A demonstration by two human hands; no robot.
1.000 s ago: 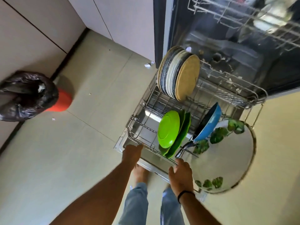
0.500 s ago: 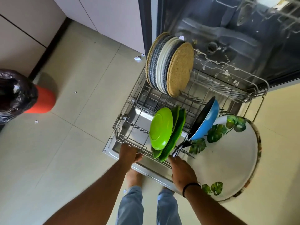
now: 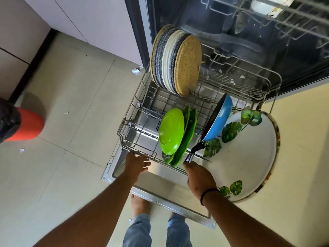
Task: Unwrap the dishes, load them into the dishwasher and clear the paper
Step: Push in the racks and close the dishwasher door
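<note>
Both hands are gripping the lower rack's (image 3: pixel 204 97) front rail w/ fingers curled: left hand (image 3: pixel 136 164) at the left, right hand (image 3: pixel 199 175) by the pan handle. Rack is sitting out over the open dishwasher door (image 3: pixel 160 189), probably heavy and rattly w/ breakable dishes, so hold that rail at both ends. It's carrying approx. 5 speckled plates (image 3: pixel 176 63), approx. 3 green plates (image 3: pixel 171 131), 1 blue pan (image 3: pixel 219 120), 1 leaf-print tray (image 3: pixel 249 157).

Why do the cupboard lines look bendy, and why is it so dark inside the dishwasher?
Head view: the wide-angle lens curves the edges; daylight brightens the floor tiles and glares off the open door, while the dishwasher interior sits in shadow; the left hand is slightly motion-blurred.
</note>
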